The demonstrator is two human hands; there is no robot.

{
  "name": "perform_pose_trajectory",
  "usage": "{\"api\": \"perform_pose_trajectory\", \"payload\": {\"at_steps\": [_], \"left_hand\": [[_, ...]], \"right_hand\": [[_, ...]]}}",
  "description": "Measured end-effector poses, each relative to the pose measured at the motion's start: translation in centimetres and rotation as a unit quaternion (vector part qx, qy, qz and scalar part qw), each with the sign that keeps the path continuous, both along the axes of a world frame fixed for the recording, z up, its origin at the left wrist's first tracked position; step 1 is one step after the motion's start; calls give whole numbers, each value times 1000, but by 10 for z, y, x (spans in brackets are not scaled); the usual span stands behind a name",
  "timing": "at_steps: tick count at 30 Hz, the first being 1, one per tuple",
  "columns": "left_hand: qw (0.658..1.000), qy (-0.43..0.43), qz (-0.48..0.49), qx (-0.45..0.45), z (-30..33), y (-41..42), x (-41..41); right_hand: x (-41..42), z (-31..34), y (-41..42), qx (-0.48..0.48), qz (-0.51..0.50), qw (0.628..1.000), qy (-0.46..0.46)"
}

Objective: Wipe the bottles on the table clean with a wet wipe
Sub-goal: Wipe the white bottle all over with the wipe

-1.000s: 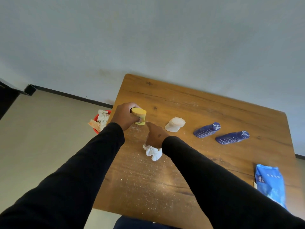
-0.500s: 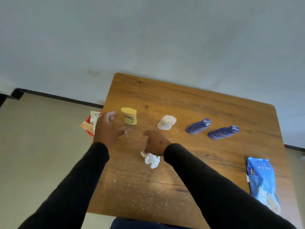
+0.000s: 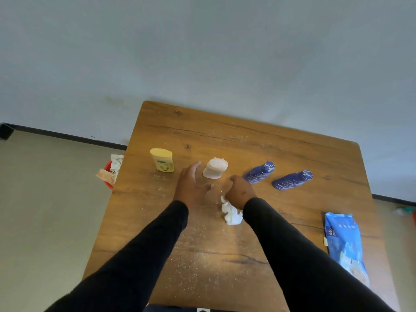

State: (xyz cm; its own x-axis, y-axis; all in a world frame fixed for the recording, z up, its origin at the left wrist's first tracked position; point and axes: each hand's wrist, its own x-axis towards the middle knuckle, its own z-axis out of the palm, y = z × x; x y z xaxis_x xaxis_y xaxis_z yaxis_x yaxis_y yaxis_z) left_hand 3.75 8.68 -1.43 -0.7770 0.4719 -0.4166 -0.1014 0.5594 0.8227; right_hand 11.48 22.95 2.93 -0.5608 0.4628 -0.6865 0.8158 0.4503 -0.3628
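the table (image 3: 247,140) is matt brown wood with dark grain, dusted with pale specks. the yellow bottle (image 3: 162,163) and two blue bottles (image 3: 258,172) look like smooth plastic. the wipe (image 3: 231,214) is crumpled white cloth; the blue pack (image 3: 344,242) is glossy film.

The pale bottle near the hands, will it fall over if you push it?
Probably not easily: the pale bottle looks short and squat, with a wide base on the table. It looks like plastic, so likely light and apt to slide on the dusty wood. The left hand is close beside it.
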Motion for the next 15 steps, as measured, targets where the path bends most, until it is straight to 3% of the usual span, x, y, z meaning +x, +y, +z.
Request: {"api": "perform_pose_trajectory", "payload": {"at_steps": [8,15], "left_hand": [[998,25,-19,56,4,34,-17],[979,-8,80,187,64,32,15]], "right_hand": [[-8,8,7,-42,55,997,48],[38,52,27,-52,3,985,163]]}}
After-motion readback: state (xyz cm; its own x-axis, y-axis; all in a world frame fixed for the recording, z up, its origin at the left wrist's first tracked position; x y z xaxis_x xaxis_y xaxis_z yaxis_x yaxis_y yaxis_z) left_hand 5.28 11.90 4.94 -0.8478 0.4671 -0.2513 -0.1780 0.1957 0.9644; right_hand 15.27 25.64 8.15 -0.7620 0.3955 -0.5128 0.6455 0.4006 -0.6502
